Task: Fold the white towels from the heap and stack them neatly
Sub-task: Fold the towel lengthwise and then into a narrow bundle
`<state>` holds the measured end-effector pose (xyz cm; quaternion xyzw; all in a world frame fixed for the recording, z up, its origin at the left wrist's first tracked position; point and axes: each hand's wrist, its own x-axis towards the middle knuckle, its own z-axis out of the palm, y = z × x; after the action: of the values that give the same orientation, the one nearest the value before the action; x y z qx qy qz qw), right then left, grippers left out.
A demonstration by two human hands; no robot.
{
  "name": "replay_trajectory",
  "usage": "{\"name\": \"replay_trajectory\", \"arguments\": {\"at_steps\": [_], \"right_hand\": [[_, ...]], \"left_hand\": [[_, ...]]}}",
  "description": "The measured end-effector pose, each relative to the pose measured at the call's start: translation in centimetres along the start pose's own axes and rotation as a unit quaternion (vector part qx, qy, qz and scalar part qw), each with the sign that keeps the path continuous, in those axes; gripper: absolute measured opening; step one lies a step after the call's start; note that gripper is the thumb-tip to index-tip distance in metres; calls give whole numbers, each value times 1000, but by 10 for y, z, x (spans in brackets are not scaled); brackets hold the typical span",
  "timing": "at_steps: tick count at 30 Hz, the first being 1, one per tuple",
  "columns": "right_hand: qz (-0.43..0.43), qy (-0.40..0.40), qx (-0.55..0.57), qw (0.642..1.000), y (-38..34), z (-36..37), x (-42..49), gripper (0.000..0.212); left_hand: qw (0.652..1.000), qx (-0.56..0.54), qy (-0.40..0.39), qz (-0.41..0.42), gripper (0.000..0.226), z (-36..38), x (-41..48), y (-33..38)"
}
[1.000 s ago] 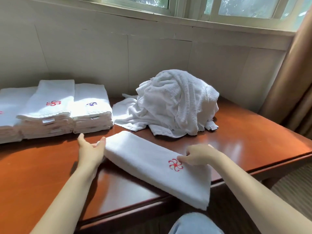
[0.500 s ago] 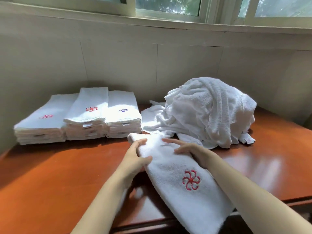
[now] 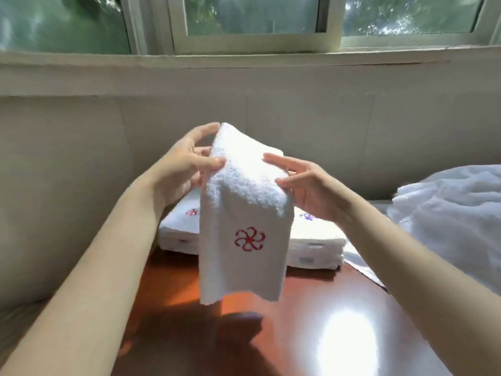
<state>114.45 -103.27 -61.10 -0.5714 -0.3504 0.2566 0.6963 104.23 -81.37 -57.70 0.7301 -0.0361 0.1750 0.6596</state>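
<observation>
Stacking seems the step in hand: fingers (image 3: 206, 130) of left hand (image 3: 177, 169) and right hand (image 3: 311, 189) pinch the folded towel (image 3: 244, 213) aloft; next, lower it squarely onto a towel stack (image 3: 315, 246).

1. The folded towel (image 3: 244, 213) was lying on the tabletop (image 3: 311, 321); now it is up in the air and hangs down.
2. The left hand (image 3: 184, 164) and right hand (image 3: 306, 183) now hold its top.

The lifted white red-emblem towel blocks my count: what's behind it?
Folded white towel stacks on the reddish wooden table show at both sides; whatever lies between is covered.
</observation>
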Motion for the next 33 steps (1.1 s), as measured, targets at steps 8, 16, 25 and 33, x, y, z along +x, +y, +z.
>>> {"name": "replay_trajectory", "arguments": {"at_steps": [8,16,25,33], "right_hand": [[70,133,-18,988,73,2,205,54],[148,142,-53,977,143,-30,273,17],[-34,298,-214,930,147,-14,319,58],[60,239,-420,873,169,-24,316,46]], "left_hand": [[962,21,64,-263,54,-96,55,-112],[954,111,115,-253,39,-104,66,-181],[970,81,93,-211,16,-107,63,-184],[960,109,87,-244,35,-115,59,-181]]}}
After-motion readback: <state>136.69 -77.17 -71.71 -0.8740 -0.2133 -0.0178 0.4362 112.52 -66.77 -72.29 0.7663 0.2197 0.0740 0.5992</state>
